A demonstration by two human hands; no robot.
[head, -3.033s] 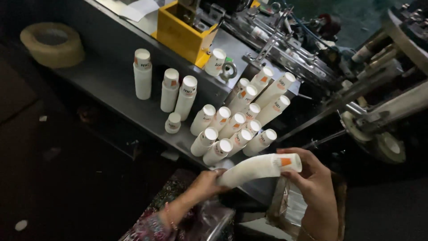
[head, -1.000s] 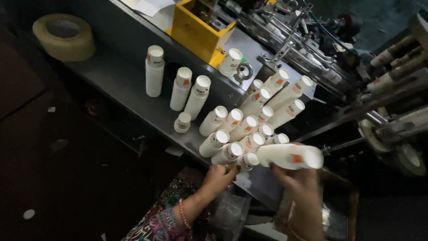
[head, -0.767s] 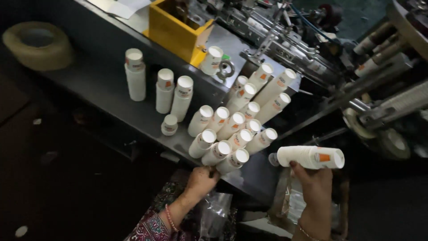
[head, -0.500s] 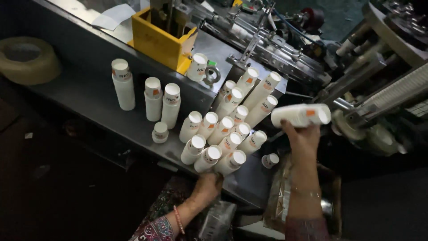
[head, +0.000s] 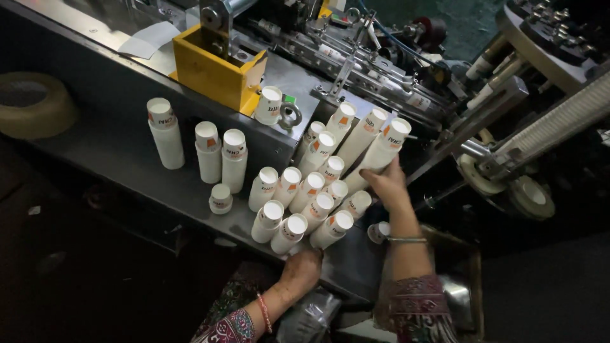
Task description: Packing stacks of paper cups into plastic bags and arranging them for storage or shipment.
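Cups stacked on the worktop

Cups stand upright at left on the worktop [head: 127,159]. My left hand [head: 300,272] rests curled, empty, at the edge below the leaning stacks [head: 305,203]. My right hand's [head: 386,184] fingers wrap the rightmost cup stack [head: 381,149].

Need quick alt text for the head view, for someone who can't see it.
A right hand rests on a leaning stack of white paper cups among many stacks on a grey machine ledge. The left hand touches the ledge's front edge, below a yellow box.
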